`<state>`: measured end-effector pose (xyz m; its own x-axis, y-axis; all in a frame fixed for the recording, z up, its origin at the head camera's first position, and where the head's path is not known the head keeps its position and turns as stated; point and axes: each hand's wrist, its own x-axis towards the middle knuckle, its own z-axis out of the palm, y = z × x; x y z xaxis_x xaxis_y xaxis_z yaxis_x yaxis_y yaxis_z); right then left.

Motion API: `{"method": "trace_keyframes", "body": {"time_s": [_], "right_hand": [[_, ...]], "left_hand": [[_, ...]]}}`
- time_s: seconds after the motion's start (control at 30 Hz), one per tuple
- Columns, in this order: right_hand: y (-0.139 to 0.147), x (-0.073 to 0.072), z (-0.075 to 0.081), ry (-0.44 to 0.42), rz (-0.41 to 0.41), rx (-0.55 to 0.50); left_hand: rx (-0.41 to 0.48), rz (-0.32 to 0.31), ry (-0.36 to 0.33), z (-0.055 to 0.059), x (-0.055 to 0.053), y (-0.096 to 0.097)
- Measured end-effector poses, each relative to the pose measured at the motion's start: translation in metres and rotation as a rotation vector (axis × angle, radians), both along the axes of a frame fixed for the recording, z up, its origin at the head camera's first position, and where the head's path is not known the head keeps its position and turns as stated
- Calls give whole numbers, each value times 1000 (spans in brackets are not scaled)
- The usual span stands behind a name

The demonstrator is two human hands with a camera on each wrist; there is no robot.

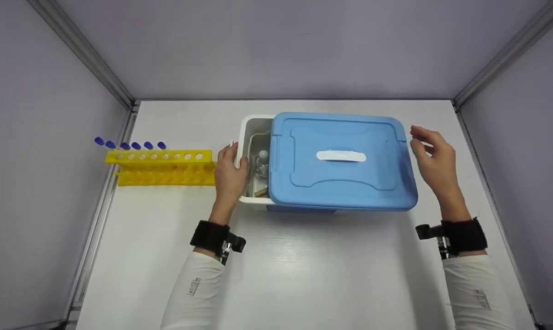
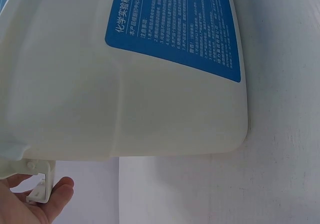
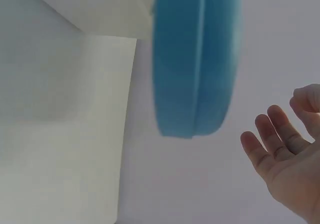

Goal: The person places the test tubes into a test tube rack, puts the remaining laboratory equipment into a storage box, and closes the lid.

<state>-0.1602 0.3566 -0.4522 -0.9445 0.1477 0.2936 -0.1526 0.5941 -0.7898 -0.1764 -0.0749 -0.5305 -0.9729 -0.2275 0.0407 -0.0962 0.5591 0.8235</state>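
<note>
A white storage box [image 1: 257, 200] stands mid-table, with a blue label [image 2: 175, 28] on its front. Its blue lid [image 1: 340, 176], with a white handle [image 1: 340, 156], lies shifted to the right, so the left end of the box shows. In that gap are clear glassware [image 1: 262, 160] and a small tan piece [image 1: 261, 192]. My left hand [image 1: 230, 176] holds the box's left end, fingers around the white latch [image 2: 48, 181] in the left wrist view. My right hand [image 1: 434, 158] hovers just right of the lid's edge, fingers loosely bent, holding nothing.
On the left stands a yellow test tube rack [image 1: 166, 176], its right end close to my left hand. Several blue-capped tubes [image 1: 136, 145] sit in its far row. Pale walls [image 1: 295, 50] enclose the white table [image 1: 295, 275] at the back and both sides.
</note>
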Motion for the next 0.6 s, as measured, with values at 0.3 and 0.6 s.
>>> {"method": "trace_keyframes", "body": {"time_s": [0.3, 0.6], "right_hand": [[20, -3, -31, -233, -102, -188], [18, 8, -56, -433, -141, -318]], "left_hand": [[-5, 5, 8, 0, 0, -1], [9, 5, -7, 0, -2, -1]]}}
